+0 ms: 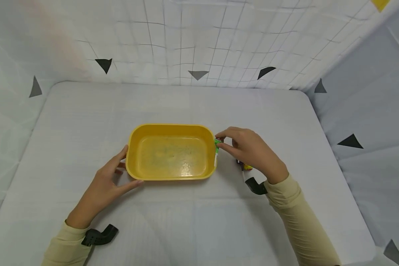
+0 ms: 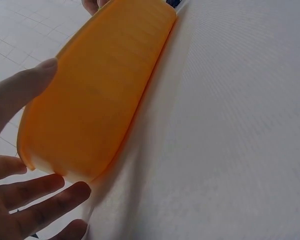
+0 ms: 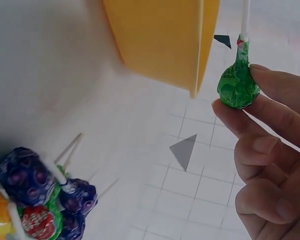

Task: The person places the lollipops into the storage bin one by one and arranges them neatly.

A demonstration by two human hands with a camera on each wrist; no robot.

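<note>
A yellow rectangular plastic basin (image 1: 169, 157) sits mid-table in the head view, with nothing inside. Around its near left corner lies my left hand (image 1: 101, 188), thumb along the front side and fingertips at the left end. The left wrist view shows those fingers (image 2: 35, 192) fairly straight against the basin's orange-looking wall (image 2: 100, 90). With thumb and fingertips, my right hand (image 1: 249, 146) pinches a green-wrapped lollipop (image 3: 237, 87) by its candy head, just off the basin's right end. The lollipop's white stick (image 3: 245, 20) points away from the hand.
Several wrapped lollipops, including a purple one (image 3: 27, 175) and a yellow one (image 1: 247, 167), lie on the table below my right hand, which partly hides them in the head view. Black wrist mounts (image 1: 101, 235) stick out from both sleeves. A gridded white curtain (image 1: 199, 44) hangs behind the table.
</note>
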